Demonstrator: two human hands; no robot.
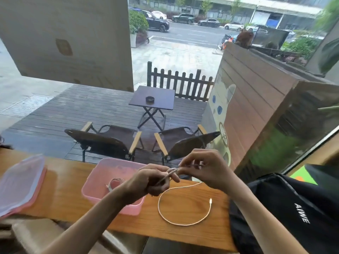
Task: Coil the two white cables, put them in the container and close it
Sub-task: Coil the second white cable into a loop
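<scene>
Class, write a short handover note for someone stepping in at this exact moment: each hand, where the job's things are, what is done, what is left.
Left hand grips the started loops of the second cable. Right hand pinches the same cable close by.
The rest of that cable trails loose on the wooden counter, plug end free.
First cable lies coiled inside the pink container.
Lid lies off to the left.
Left: finish coiling, put it in, close the lid.

Both hands' grip on white cable (183, 206), apparently looping, pink container (95, 182) beside
</scene>
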